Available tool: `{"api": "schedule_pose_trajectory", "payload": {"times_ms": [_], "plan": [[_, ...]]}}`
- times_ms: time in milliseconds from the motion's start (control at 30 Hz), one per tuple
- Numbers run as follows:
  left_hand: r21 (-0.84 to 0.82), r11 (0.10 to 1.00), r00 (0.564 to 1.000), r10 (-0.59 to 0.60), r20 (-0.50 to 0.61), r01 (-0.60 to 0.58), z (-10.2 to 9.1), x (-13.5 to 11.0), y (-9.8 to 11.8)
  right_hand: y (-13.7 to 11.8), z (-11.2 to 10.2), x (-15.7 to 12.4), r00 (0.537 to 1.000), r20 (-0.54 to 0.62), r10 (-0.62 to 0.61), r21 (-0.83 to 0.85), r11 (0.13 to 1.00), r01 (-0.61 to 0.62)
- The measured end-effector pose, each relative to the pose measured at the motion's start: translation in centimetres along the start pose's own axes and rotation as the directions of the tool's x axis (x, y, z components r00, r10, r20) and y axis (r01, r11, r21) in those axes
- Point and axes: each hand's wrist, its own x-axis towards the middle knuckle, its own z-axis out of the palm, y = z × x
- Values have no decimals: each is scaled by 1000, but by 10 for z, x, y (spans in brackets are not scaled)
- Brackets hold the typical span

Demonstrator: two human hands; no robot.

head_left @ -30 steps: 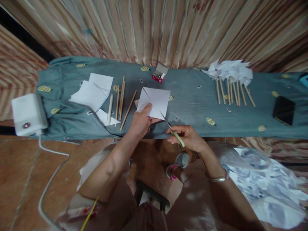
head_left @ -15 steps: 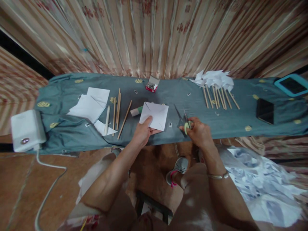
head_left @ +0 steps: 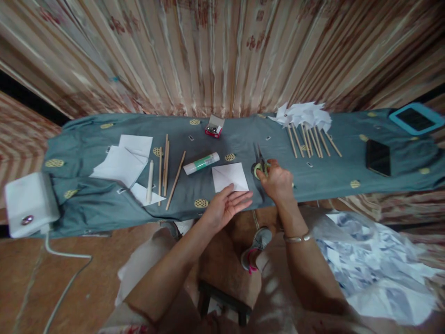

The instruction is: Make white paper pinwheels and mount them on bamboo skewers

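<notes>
- Teal-draped desk [head_left: 323,178] fronts a striped curtain [head_left: 208,55]; paper pinwheels [head_left: 308,117] sit bunched right, presumably out of the hands' way.
- White paper square [head_left: 227,175] lies near the front edge, central, within both hands' reach.
- Left hand [head_left: 223,208]: grip spread wide, nothing clasped; thumb at the square, contact unclear from here.
- Right hand [head_left: 279,182]: grip curled on scissors [head_left: 262,161] by the handles, blades pointing away, likely for safety.
- Glue stick [head_left: 201,163] beside square, handy.
</notes>
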Motion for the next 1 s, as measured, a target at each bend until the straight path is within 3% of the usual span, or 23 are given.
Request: {"api": "schedule_pose_trajectory", "payload": {"times_ms": [133,200,267,300,367,400,433,467,533,667,767,833,1000], "plan": [[269,957,989,-134,69,111,-9,-13,-16,-1,1,0,999,-3,-54,-33,998,54],[432,902,992,-68,107,15,-14,-17,-13,0,0,-2,997,-11,-79,-48,996,78],[582,785,977,156,147,-213,-19,-16,0,1,1,-5,995,-28,-99,-52,994,98],[664,664,935,305,180,-344,-21,-15,8,3,2,-6,993,-38,-108,-51,993,106],[789,262,748,572,337,-555,-27,-8,26,6,3,-8,991,-50,-124,-50,991,121],[803,48,656,608,449,-594,-29,-4,33,9,4,-8,989,-51,-137,-50,990,134],[793,-114,599,594,537,-598,-33,1,39,11,5,-8,986,-53,-155,-48,987,153],[783,-226,583,556,593,-580,-36,6,43,13,6,-8,982,-57,-179,-42,983,177],[773,-367,608,477,634,-518,-41,16,45,16,7,-8,971,-82,-227,-26,974,225],[751,-497,654,399,643,-435,-47,27,40,10,10,-14,920,-166,-355,107,921,374],[733,-537,651,386,654,-418,-48,28,38,-3,17,-22,821,-116,-559,273,777,567],[727,-543,647,382,660,-420,-49,28,39,-11,21,-27,785,-78,-614,284,741,608],[722,-540,651,368,664,-432,-49,27,40,-16,25,-28,776,-5,-631,263,748,610]]}}
